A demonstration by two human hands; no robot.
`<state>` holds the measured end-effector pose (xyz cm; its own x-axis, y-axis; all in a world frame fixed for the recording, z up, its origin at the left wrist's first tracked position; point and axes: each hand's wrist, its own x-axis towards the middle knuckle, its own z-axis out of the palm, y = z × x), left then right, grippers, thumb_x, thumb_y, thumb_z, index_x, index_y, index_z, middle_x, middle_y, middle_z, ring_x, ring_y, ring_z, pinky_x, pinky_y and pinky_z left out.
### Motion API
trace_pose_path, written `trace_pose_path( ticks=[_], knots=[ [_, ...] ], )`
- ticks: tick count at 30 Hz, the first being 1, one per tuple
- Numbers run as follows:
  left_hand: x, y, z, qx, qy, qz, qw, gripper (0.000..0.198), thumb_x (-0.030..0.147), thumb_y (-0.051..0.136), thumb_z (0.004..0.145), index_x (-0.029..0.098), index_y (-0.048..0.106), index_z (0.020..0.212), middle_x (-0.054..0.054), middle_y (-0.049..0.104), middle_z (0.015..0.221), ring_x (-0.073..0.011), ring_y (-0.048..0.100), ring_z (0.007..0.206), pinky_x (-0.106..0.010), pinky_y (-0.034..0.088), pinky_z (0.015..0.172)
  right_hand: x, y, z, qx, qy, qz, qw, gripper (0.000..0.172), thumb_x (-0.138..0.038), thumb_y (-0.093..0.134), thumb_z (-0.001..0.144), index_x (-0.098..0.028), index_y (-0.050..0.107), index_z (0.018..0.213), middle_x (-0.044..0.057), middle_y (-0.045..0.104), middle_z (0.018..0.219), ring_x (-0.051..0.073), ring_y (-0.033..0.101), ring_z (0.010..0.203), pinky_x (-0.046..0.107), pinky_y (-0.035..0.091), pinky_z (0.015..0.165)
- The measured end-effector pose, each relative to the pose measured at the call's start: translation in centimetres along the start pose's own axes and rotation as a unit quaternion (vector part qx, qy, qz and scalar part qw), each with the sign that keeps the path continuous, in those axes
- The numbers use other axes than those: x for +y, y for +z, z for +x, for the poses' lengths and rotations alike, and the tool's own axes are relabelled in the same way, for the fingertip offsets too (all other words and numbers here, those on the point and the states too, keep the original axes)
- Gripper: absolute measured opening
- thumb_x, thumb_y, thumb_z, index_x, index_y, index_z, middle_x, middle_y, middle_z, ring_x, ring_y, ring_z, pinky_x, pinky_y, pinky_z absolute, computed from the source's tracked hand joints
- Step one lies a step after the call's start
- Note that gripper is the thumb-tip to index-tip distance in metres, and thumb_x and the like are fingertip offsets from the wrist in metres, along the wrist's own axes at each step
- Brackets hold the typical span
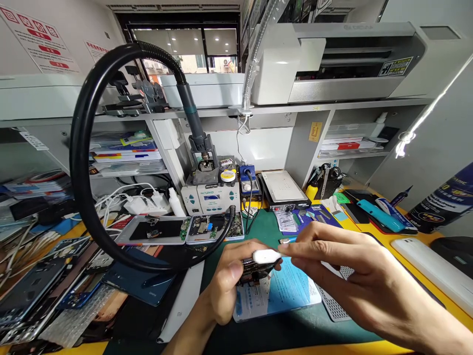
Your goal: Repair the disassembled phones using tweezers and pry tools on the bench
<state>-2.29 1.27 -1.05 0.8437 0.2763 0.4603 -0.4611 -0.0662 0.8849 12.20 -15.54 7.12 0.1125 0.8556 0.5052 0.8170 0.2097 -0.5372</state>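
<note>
My left hand (226, 282) is closed around a dark electronic device (254, 274), probably part of a phone, held up above the bench mat. A white rounded piece (266, 256) sits at the device's upper edge, facing me. At the right end of that piece, the fingertips of my right hand (343, 266) come together in a pinch; what lies between them is hidden. Under both hands lies a blue and white printed packet (291, 291) on the green mat (221, 340). A blue-tipped tool (287, 240) shows just behind my right fingertips.
A black hose (79, 148) loops over the left side from a hot-air station (210, 197). Opened phones (214, 228) lie behind my hands, and more phone parts (33, 281) crowd the left. A perforated metal plate (334, 301) and a white device (424, 261) lie to the right.
</note>
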Motion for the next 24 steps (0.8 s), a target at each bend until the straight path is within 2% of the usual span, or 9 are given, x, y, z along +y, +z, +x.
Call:
trace_pose_path(
  ticks=[4,7,14,16,18,20,22,24],
  knots=[
    [-0.1,0.0,0.0,0.004,0.016,0.03,0.999,0.057,0.046,0.03,0.093,0.012,0.075,0.101,-0.013,0.073,0.097,-0.0288,0.064,0.088,-0.04,0.047,0.081,-0.1,0.0,0.0,-0.041,0.043,-0.017,0.998,0.017,-0.021,0.06,0.098,-0.031,0.072,0.105,-0.002,0.061,0.08,0.011,0.057,0.065,0.022,0.042,0.054],
    [-0.3,-0.1,-0.1,0.003,0.017,0.04,0.999,0.058,0.045,0.029,0.093,0.012,0.075,0.102,-0.014,0.073,0.1,-0.0298,0.063,0.092,-0.04,0.046,0.082,0.0,0.1,-0.1,-0.042,0.048,-0.031,0.997,0.016,-0.024,0.059,0.099,-0.03,0.073,0.102,-0.001,0.063,0.081,0.011,0.06,0.066,0.022,0.044,0.055],
    [0.1,0.0,0.1,0.003,-0.001,0.028,1.0,0.058,0.047,0.029,0.093,0.012,0.074,0.102,-0.013,0.071,0.095,-0.0278,0.062,0.087,-0.038,0.045,0.077,-0.1,-0.2,0.3,-0.03,-0.026,-0.102,0.994,0.023,-0.017,0.058,0.097,-0.028,0.075,0.108,0.002,0.064,0.077,0.013,0.058,0.062,0.023,0.044,0.053],
    [0.1,-0.1,0.1,0.011,-0.03,-0.005,0.999,0.058,0.05,0.03,0.093,0.013,0.075,0.099,-0.012,0.071,0.092,-0.0262,0.061,0.081,-0.036,0.045,0.073,0.0,0.1,0.4,-0.008,-0.063,-0.142,0.988,0.033,-0.009,0.054,0.095,-0.028,0.073,0.115,0.003,0.065,0.08,0.013,0.057,0.062,0.023,0.044,0.054],
    [-0.2,-0.2,-0.1,0.028,-0.055,-0.053,0.997,0.058,0.052,0.032,0.094,0.014,0.075,0.1,-0.011,0.072,0.092,-0.0251,0.062,0.078,-0.036,0.046,0.071,0.2,0.5,0.3,0.055,-0.111,-0.202,0.971,0.044,-0.001,0.052,0.091,-0.028,0.072,0.118,0.005,0.067,0.087,0.014,0.059,0.068,0.025,0.046,0.06],
    [-0.6,-0.3,-0.3,0.049,-0.077,-0.103,0.991,0.055,0.053,0.038,0.093,0.014,0.075,0.103,-0.012,0.074,0.095,-0.0261,0.065,0.08,-0.036,0.048,0.071,0.5,1.0,0.0,0.123,-0.132,-0.243,0.953,0.046,0.003,0.054,0.088,-0.028,0.072,0.117,0.006,0.067,0.092,0.016,0.061,0.076,0.028,0.049,0.066],
    [-0.9,-0.3,-0.4,0.071,-0.114,-0.171,0.976,0.054,0.056,0.042,0.092,0.014,0.073,0.108,-0.013,0.076,0.098,-0.0278,0.068,0.081,-0.038,0.051,0.071,0.9,1.4,-0.3,0.148,-0.118,-0.211,0.959,0.042,0.002,0.059,0.088,-0.026,0.07,0.117,0.006,0.066,0.095,0.014,0.062,0.077,0.025,0.049,0.066],
    [-0.7,-0.1,-0.1,0.094,-0.165,-0.247,0.95,0.059,0.061,0.04,0.092,0.015,0.071,0.112,-0.013,0.076,0.098,-0.0292,0.07,0.08,-0.04,0.053,0.069,1.3,1.6,-0.5,0.134,-0.096,-0.13,0.978,0.038,-0.001,0.061,0.09,-0.024,0.069,0.12,0.006,0.065,0.096,0.012,0.062,0.076,0.022,0.05,0.064]
  ],
)
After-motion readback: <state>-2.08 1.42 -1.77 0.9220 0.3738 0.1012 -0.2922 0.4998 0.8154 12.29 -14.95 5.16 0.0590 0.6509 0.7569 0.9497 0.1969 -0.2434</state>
